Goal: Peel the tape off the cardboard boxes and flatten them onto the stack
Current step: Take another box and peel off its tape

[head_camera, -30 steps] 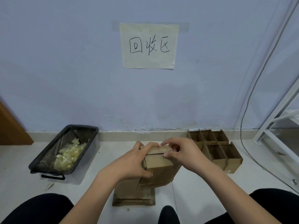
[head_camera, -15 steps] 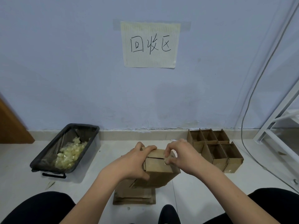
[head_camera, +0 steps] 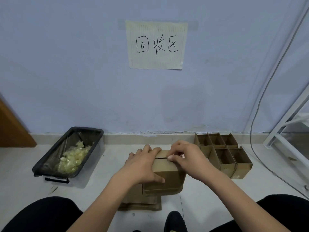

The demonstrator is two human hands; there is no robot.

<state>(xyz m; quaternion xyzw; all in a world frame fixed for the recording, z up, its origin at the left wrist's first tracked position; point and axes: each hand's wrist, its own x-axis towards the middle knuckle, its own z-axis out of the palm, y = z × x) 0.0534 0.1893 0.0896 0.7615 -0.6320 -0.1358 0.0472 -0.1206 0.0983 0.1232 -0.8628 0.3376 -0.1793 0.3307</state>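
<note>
**Inspector:** Far left first. Wooden panel point(head_camera: 11, 128), cut off by the frame; purpose unclear. Next, black bin point(head_camera: 70, 153) lined with clear film, holding a heap of crumpled yellowish tape scraps point(head_camera: 73, 158). Set within reach of the left arm, presumably as the drop point for peeled tape.

**Clerk:** And the centre?

**Inspector:** Left hand point(head_camera: 142, 164) wrapped over the left side of the cardboard box point(head_camera: 167, 173), fingers curled across the top edge, thumb pressed along the front face. Judged a steadying grip, bracing against the pull. Box held just above the stack point(head_camera: 140, 200) of flattened cardboard on the floor, in front of the knees. Contact between box and stack not determinable.

**Clerk:** Right hand?

**Inspector:** Right hand point(head_camera: 185, 156) hooked over the box top at the flap seam, fingertips pinched together at the slit. Judged to be picking at a tape end. Tape itself clear or too thin to make out; amount lifted not readable.

**Clerk:** Further right?

**Inspector:** Open boxes point(head_camera: 224, 153) grouped in rows against the wall, waiting their turn by appearances. Paper sign point(head_camera: 157, 45) above on the wall. Grey cable point(head_camera: 255, 114) and white frame point(head_camera: 284, 131) at far right, partly out of view.

**Clerk:** Hidden items?

**Inspector:** Box underside and far face unseen. Stack's count of sheets unclear.
</note>
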